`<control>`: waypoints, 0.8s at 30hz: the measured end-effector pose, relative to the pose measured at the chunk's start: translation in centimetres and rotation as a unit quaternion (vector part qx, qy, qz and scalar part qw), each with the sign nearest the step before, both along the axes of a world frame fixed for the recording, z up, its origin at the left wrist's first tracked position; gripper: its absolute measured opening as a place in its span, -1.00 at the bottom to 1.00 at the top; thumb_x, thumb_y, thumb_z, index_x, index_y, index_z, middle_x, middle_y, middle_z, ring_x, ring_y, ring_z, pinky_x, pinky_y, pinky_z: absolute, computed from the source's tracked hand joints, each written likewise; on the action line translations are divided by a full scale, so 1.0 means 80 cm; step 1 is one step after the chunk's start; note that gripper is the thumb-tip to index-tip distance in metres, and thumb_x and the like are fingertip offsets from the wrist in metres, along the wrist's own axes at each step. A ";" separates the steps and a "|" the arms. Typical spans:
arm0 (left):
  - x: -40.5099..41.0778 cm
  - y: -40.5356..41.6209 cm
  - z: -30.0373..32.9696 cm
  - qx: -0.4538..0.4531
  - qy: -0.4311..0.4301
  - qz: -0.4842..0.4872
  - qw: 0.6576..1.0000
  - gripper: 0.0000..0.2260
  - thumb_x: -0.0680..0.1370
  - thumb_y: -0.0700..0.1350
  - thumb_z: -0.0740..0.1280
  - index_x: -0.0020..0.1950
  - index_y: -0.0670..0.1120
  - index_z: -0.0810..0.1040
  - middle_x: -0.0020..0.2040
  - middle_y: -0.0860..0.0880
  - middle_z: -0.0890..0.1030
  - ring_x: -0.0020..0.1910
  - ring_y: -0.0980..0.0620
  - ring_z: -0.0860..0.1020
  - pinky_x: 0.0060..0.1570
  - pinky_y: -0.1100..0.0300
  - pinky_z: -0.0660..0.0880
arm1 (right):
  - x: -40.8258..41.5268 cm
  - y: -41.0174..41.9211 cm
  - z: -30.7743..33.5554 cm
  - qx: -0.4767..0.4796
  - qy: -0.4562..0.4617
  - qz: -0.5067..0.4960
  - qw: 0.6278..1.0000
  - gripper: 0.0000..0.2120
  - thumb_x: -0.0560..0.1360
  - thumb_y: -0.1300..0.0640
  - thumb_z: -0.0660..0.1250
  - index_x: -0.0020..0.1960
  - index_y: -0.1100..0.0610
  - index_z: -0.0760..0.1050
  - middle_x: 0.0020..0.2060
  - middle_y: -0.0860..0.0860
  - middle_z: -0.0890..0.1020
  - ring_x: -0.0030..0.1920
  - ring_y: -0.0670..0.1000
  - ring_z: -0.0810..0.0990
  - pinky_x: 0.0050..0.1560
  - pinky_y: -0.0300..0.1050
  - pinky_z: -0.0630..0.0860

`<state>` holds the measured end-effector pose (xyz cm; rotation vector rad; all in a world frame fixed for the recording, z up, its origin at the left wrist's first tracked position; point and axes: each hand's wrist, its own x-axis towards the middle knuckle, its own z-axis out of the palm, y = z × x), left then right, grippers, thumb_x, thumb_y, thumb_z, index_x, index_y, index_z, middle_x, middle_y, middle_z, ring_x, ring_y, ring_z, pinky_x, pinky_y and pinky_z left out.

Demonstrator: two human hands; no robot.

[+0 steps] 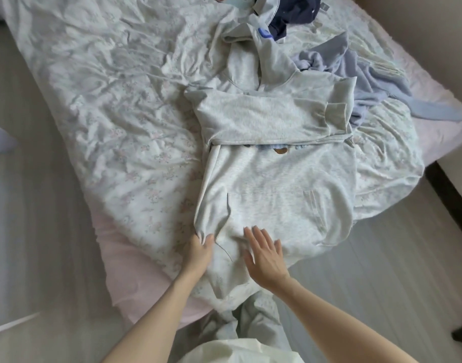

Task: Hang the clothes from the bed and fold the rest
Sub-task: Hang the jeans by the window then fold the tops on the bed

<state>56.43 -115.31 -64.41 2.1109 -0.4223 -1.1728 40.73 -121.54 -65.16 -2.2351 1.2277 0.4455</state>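
Hoodie (274, 184), pale grey, lies spread at centre frame on the bed (106, 106), sleeves folded across its chest, front pocket facing up. No writing is legible on it. Left hand (199, 251) pinches its lower left hem; right hand (265, 254) hovers flat with fingers spread over the pocket, grasping nothing. Blue garment (376, 77) lies crumpled at upper right; navy clothes (290, 11) at top edge.

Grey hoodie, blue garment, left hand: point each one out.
grey hoodie (277, 179), head view, chest panel.
blue garment (376, 82), head view, crumpled middle.
left hand (198, 251), head view, back of hand.
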 end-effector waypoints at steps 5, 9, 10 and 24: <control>0.015 0.030 0.007 0.149 -0.124 -0.108 0.975 -0.60 0.59 0.01 0.21 0.27 -0.25 0.33 0.22 -0.25 0.50 0.17 -0.21 0.49 0.03 0.05 0.42 | -0.015 0.001 0.003 0.034 0.052 0.068 0.996 -0.56 0.61 -0.05 -0.06 0.48 -0.02 0.08 0.46 -0.01 0.15 0.43 0.13 0.11 0.39 0.15 0.05; 0.038 0.036 0.012 0.236 -0.195 -0.205 0.930 -0.46 0.55 -0.01 0.29 0.42 -0.12 0.12 0.30 -0.18 0.39 0.23 -0.17 0.44 0.06 0.01 0.43 | -0.024 0.004 -0.001 0.156 0.103 0.127 0.974 -0.61 0.61 -0.01 0.03 0.42 -0.02 0.29 0.42 0.01 0.29 0.40 0.16 0.22 0.41 0.05 0.11; 0.039 0.033 0.014 0.234 -0.202 -0.215 0.926 -0.43 0.54 -0.01 0.31 0.43 -0.08 0.09 0.32 -0.16 0.34 0.25 -0.16 0.41 0.08 0.00 0.42 | -0.025 0.003 -0.001 0.169 0.101 0.117 0.973 -0.60 0.61 0.00 0.04 0.43 0.01 0.28 0.44 0.03 0.27 0.42 0.14 0.20 0.42 0.03 0.09; -0.016 -0.140 0.020 0.099 -0.351 -0.340 0.867 -0.45 0.56 -0.05 0.18 0.50 -0.04 0.04 0.50 -0.14 -0.06 0.49 -0.14 -0.11 0.42 -0.17 -0.04 | -0.080 -0.142 0.040 0.083 0.022 -0.190 0.978 -0.58 0.61 0.12 0.05 0.46 0.13 0.21 0.42 0.09 0.32 0.40 0.08 0.29 0.33 -0.08 0.24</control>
